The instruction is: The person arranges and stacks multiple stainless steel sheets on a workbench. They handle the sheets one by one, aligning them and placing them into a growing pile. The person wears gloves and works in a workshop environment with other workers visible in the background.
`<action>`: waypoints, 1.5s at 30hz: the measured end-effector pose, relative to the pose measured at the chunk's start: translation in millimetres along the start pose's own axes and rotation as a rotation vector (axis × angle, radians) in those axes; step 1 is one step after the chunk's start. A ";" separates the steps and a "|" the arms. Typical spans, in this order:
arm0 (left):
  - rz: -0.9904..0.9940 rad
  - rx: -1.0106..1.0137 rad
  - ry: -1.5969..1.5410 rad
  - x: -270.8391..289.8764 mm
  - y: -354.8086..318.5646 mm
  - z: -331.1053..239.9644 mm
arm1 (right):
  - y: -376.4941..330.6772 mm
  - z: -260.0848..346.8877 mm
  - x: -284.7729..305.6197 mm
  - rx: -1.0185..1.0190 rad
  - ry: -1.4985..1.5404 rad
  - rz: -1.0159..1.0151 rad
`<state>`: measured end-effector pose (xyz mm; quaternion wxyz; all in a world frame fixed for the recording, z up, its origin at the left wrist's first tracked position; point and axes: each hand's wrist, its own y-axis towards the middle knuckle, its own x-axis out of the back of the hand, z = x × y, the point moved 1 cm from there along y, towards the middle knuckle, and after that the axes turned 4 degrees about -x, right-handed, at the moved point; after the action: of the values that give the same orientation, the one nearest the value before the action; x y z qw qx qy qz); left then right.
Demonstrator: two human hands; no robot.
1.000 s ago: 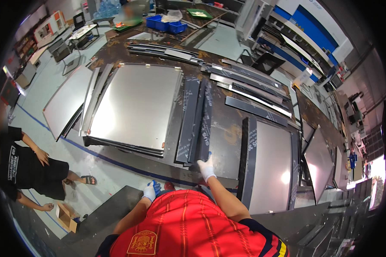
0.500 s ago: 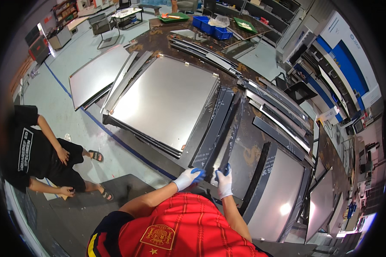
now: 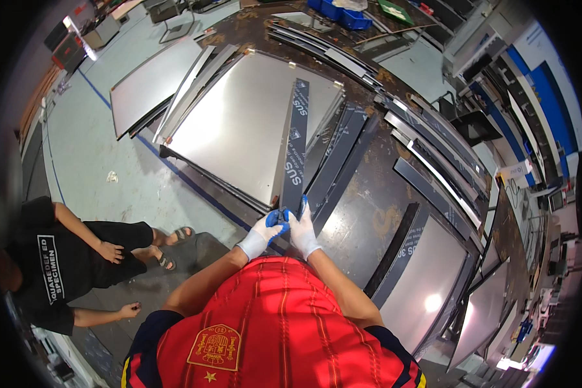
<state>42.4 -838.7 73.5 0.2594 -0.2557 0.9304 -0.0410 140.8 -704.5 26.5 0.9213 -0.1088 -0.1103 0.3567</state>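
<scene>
A person in a red shirt is looking down at their own two gloved hands, which are meeting at the near end of a long dark metal strip (image 3: 295, 145). The left hand (image 3: 265, 233) and the right hand (image 3: 301, 226), both in white gloves with blue fingertips, are closing their fingers on that end, pinching it between them. The strip is lying lengthwise, away from the person, on top of a large shiny steel sheet (image 3: 239, 123). More dark strips (image 3: 339, 152) are lying just beside it to the right, crowding that side. To the left, bare grey floor (image 3: 103, 168) is leaving open room, though another person in black (image 3: 58, 258) is crouching there. Farther off, more steel panels (image 3: 427, 284) and blue bins (image 3: 339, 13) are lining the edges.
</scene>
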 end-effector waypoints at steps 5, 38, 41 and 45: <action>-0.222 0.217 -0.293 52.1 0.0 -17.4 | 27.4 20.0 -9.3 -0.034 0.088 0.222; -0.356 0.303 -0.369 366.2 27.4 -201.1 | 268.0 76.6 -303.2 -0.460 0.640 0.026; -0.362 0.314 -0.340 384.3 29.3 -202.9 | 270.7 82.3 -321.3 -0.435 0.677 0.045; -0.346 0.314 -0.184 408.5 40.1 -214.3 | 286.1 84.7 -351.6 -0.460 0.682 -0.074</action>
<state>-383.8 -1019.2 61.2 0.3687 -0.3705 0.8275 -0.2051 -317.7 -727.2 -16.9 0.8688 -0.4200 0.1208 0.2328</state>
